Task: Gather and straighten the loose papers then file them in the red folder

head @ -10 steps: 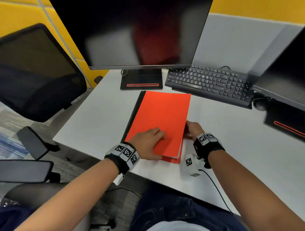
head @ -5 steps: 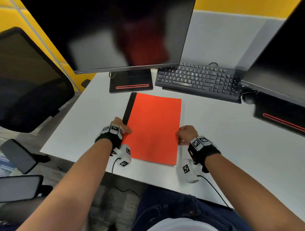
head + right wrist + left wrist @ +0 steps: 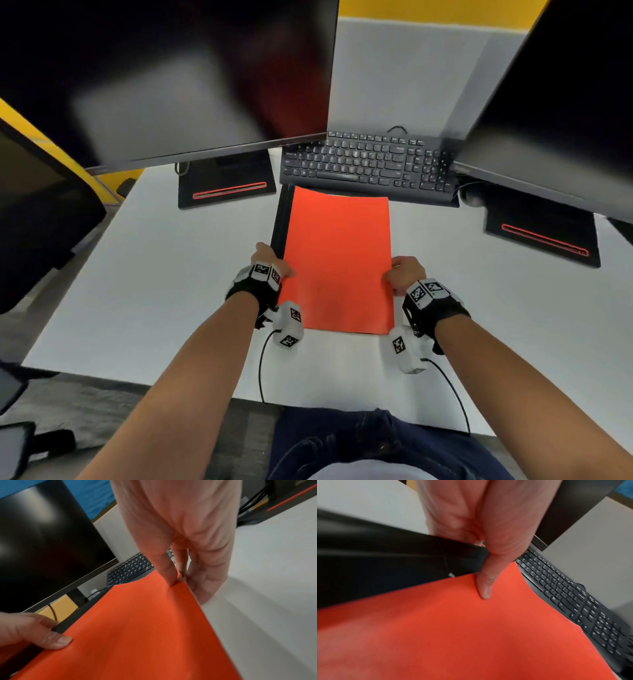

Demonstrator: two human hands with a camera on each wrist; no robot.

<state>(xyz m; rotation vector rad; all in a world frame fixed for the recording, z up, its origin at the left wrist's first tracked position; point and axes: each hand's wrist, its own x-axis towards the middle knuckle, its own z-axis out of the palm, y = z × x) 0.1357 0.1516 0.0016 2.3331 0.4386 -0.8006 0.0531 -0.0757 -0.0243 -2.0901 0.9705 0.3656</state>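
Observation:
The red folder (image 3: 337,260) with a black spine (image 3: 281,219) is closed, its far end close to the keyboard. My left hand (image 3: 270,262) grips its spine side, thumb on the cover (image 3: 485,586) and fingers under the edge. My right hand (image 3: 399,274) pinches the open right edge, thumb on top (image 3: 169,573) and fingers beneath (image 3: 204,586). A thin pale edge of papers (image 3: 193,592) shows inside along that side. The folder (image 3: 137,628) appears lifted a little off the white desk (image 3: 154,291) at its near end.
A black keyboard (image 3: 370,168) lies just beyond the folder. Two dark monitors (image 3: 164,78) (image 3: 561,102) overhang the desk on black bases (image 3: 226,186) (image 3: 544,233). An office chair (image 3: 37,212) stands at the left. The desk's front edge (image 3: 171,383) is near my lap.
The folder slid away from me toward the keyboard and was squared up. My left hand moved from the cover to the spine edge; my right hand stays on the right edge.

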